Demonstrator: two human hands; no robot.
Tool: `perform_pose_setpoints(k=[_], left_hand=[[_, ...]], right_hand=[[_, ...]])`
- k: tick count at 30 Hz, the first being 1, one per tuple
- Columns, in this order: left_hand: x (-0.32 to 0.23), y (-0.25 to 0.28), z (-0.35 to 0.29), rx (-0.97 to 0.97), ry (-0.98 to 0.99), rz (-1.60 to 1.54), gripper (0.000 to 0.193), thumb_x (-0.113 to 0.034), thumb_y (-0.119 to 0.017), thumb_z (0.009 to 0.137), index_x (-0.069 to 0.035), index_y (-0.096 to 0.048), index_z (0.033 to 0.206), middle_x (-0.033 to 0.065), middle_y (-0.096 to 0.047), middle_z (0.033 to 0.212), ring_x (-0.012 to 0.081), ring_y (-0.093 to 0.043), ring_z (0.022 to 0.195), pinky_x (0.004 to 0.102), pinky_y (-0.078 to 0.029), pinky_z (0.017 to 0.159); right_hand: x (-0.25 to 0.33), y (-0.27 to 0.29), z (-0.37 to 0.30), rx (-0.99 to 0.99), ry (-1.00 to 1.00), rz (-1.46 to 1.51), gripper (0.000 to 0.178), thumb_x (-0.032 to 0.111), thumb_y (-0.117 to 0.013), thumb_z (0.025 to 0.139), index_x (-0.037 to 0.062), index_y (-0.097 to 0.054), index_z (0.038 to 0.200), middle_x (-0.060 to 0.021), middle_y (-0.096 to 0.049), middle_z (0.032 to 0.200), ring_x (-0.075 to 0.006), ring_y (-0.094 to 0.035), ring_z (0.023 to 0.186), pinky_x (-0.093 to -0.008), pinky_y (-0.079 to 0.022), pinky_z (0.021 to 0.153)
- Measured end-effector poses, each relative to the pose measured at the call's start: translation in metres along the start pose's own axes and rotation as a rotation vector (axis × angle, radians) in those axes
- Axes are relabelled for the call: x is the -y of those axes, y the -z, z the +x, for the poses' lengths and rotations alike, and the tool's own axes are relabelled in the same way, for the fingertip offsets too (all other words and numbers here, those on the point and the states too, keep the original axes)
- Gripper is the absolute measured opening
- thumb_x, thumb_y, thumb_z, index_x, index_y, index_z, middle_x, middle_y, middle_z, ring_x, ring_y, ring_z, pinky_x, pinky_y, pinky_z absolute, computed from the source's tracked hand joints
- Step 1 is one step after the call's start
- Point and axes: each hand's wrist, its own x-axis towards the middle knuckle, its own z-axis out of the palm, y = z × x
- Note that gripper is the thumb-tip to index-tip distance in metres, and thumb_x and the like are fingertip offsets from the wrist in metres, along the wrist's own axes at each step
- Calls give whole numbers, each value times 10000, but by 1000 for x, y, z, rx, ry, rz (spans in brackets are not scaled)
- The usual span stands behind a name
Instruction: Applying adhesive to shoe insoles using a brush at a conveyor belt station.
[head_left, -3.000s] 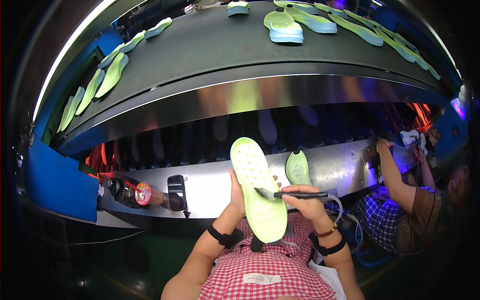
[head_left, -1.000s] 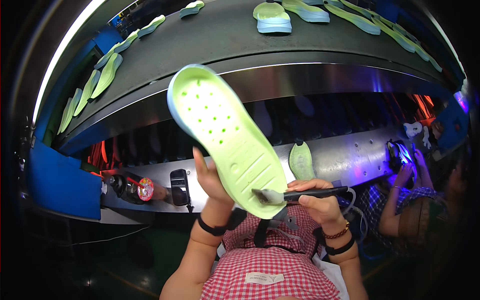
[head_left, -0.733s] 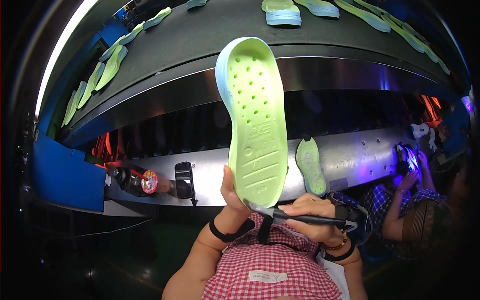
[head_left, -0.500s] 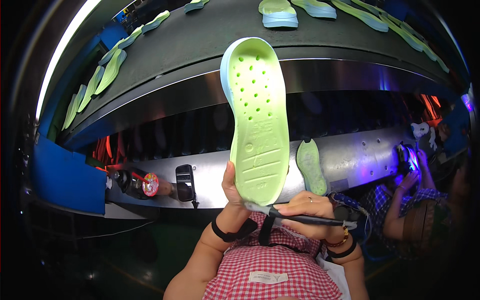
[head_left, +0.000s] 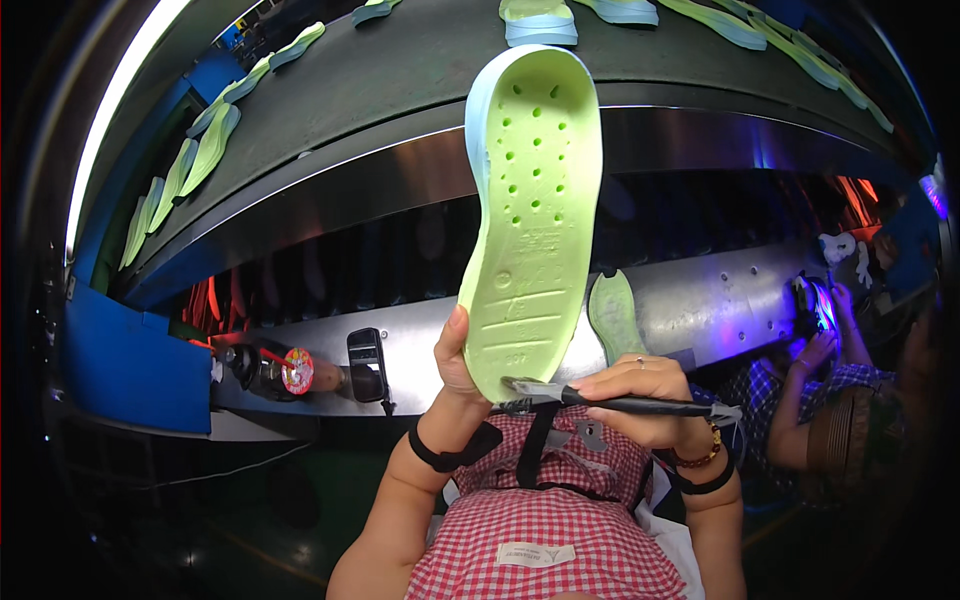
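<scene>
A light green shoe sole (head_left: 540, 230) with a pale blue sidewall stands tilted up in front of me, its holed hollow facing my view. My left hand (head_left: 455, 355) grips its lower left edge, thumb on the side; the other fingers are hidden behind it. In my right hand (head_left: 640, 395) is a brush (head_left: 630, 404) with a black handle, held sideways. The brush's bristles touch the lower end of the sole. Behind my right hand, a flat green sole-shaped piece (head_left: 615, 315) lies on the metal bench.
Several green and blue soles (head_left: 210, 150) lie on the dark conveyor belt (head_left: 400, 80). A phone-like black object (head_left: 368, 365) and a cup with a red straw (head_left: 298, 370) sit on the metal bench (head_left: 700, 300). At right, a co-worker's hands (head_left: 825, 340) hold something under violet light.
The sole has shifted up and slightly right, nearer the belt. My right hand and the brush have moved right and up, the bristles now at the sole's lower end.
</scene>
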Motion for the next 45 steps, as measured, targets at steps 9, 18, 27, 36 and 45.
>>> perform_pose_setpoints(k=[9, 18, 27, 36, 45], left_hand=[[-16, -1, 4, -119, 540, 172, 518, -295, -447, 871, 37, -369, 1261, 208, -502, 1179, 287, -558, 1016, 371, -449, 891], [-21, -10, 6, -149, 805, 352, 545, -298, -498, 859, 55, -375, 1256, 207, -508, 1172, 271, -568, 1007, 359, -453, 892], [-39, -11, 11, -183, 831, 449, 519, -282, -490, 869, 56, -385, 1249, 187, -517, 1170, 229, -566, 1011, 316, -458, 860], [-47, 4, 9, -187, 781, 443, 454, -269, -487, 879, 69, -447, 1180, 155, -580, 1046, 179, -610, 890, 277, -503, 760], [-43, 11, 2, -247, 735, 504, 474, -249, -478, 874, 59, -403, 1226, 190, -544, 1118, 224, -587, 969, 321, -487, 825]], right_hand=[[1, 15, -1, 265, -46, 79, 209, 27, -637, 749, 14, -627, 957, -140, -638, 967, -243, -639, 858, -292, -520, 753], [-2, 38, -6, 562, 13, -172, 234, 156, -512, 829, 96, -617, 1030, -71, -627, 1037, -217, -618, 917, -288, -502, 743], [-6, 54, 9, 626, -29, -226, 338, 19, -608, 725, 115, -605, 1049, -77, -619, 1053, -244, -591, 970, -320, -468, 830], [-6, 68, 13, 600, -5, -278, 317, 63, -546, 748, 133, -597, 1053, -45, -601, 1095, -231, -607, 918, -303, -503, 743], [-4, 68, 6, 441, -157, -266, 216, 162, -591, 809, 89, -640, 1006, -85, -645, 981, -203, -644, 824, -267, -505, 700]])
